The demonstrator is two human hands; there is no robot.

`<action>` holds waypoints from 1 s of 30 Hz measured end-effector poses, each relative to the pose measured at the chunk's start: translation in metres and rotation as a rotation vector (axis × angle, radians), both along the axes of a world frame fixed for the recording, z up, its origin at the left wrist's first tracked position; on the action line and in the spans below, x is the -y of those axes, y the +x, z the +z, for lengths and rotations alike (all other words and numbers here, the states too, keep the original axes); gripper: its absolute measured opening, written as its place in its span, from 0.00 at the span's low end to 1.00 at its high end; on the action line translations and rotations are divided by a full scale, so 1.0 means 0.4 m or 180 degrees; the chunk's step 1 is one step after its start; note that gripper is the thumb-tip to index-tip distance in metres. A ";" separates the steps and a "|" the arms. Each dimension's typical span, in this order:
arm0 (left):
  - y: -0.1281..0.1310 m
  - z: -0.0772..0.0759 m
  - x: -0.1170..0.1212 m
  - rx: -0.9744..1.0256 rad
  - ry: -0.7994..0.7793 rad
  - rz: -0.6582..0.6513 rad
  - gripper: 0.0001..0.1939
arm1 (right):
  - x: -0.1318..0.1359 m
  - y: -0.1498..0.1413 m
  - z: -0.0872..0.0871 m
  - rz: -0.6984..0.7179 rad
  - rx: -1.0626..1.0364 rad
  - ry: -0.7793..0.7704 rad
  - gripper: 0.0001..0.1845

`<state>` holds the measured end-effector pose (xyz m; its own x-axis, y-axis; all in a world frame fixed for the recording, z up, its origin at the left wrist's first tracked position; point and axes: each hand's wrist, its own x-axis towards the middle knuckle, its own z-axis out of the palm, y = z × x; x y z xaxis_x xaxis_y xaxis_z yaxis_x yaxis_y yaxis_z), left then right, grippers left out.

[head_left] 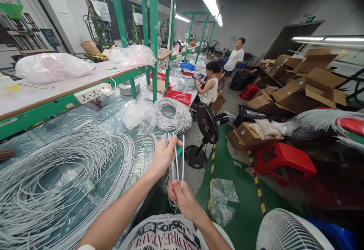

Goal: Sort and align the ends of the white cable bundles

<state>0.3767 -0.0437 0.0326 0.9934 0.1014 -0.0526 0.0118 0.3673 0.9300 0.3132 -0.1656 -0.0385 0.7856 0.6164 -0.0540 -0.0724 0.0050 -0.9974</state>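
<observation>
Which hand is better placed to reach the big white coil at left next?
Left, probably. The left hand is nearer the big white coil, though it grips white strands and would need freeing; the right hand is farther off, lower in view.

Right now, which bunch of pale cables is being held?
The upright bunch gripped by the left hand and right hand; the large coil at left and round coil near the red tray lie unheld.

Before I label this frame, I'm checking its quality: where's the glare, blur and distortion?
In the head view, the hanging lamp is blown out and the plastic sheet glares; there too, the red stool is blurred, the left hand and right hand sharper, and outer green posts lean, likely from lens distortion.
</observation>
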 end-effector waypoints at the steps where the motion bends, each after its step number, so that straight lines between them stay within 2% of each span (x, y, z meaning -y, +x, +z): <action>1: 0.000 0.000 0.001 0.0011 0.0007 0.0013 0.32 | 0.001 -0.001 -0.004 0.0017 -0.0014 -0.0013 0.34; 10: 0.008 -0.003 0.003 0.0149 0.0110 0.0081 0.29 | -0.001 0.004 -0.008 0.0124 -0.0148 0.0047 0.35; 15: 0.009 -0.002 0.014 0.0183 -0.0410 0.0304 0.32 | -0.016 0.010 0.000 0.0111 -0.0262 0.0035 0.36; 18: 0.010 -0.001 0.014 0.0236 -0.0550 0.0358 0.32 | -0.026 0.014 -0.002 0.0036 -0.0341 0.0088 0.36; 26: 0.009 0.002 0.006 0.0332 -0.0812 0.0303 0.28 | -0.043 0.025 -0.012 0.0200 -0.0918 0.0664 0.35; 30: 0.009 0.008 -0.003 0.0088 -0.0876 0.0213 0.26 | -0.037 0.035 0.001 0.0204 -0.0883 0.0453 0.36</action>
